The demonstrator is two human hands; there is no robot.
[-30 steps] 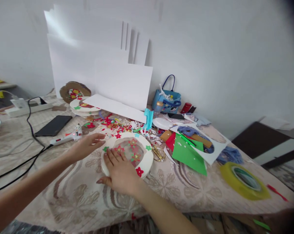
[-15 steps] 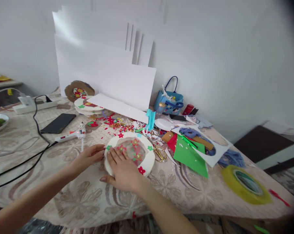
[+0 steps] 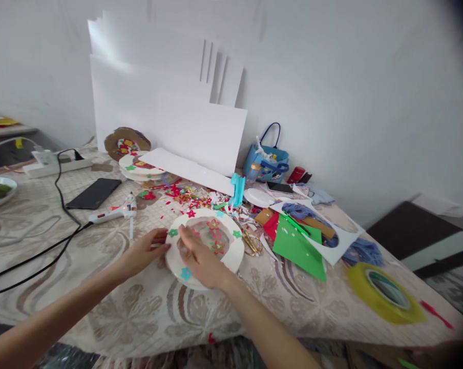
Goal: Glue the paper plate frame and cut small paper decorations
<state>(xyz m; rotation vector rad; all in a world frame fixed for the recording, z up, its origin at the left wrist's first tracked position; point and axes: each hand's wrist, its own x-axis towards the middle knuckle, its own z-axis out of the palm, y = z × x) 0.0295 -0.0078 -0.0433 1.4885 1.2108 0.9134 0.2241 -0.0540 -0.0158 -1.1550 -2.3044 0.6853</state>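
Observation:
A round white frame (image 3: pixel 233 256) with red, green and blue flowers around a clear centre lies near the table's front edge. My left hand (image 3: pixel 149 251) is at its left rim, fingers bent around the edge, gripping it. Over the left part of the frame is my right hand (image 3: pixel 203 261), its fingers blurred, so whether they touch the surface is unclear. Left of the frame a white glue gun (image 3: pixel 114 214) lies on the cloth. A pair of gold scissors (image 3: pixel 252 243) lies just right of the frame.
Paper scraps (image 3: pixel 201 197) lie behind the frame. White boards (image 3: pixel 170 92) lean on the wall. Green paper (image 3: pixel 298 246) and yellow tape (image 3: pixel 385 293) are at the right. A black phone (image 3: pixel 93 193), power strip (image 3: pixel 58 166) and cables are at the left.
My right hand has lifted and turned from lying flat on the frame's left side, uncovering a blue flower at the lower left. The whole view has shifted slightly.

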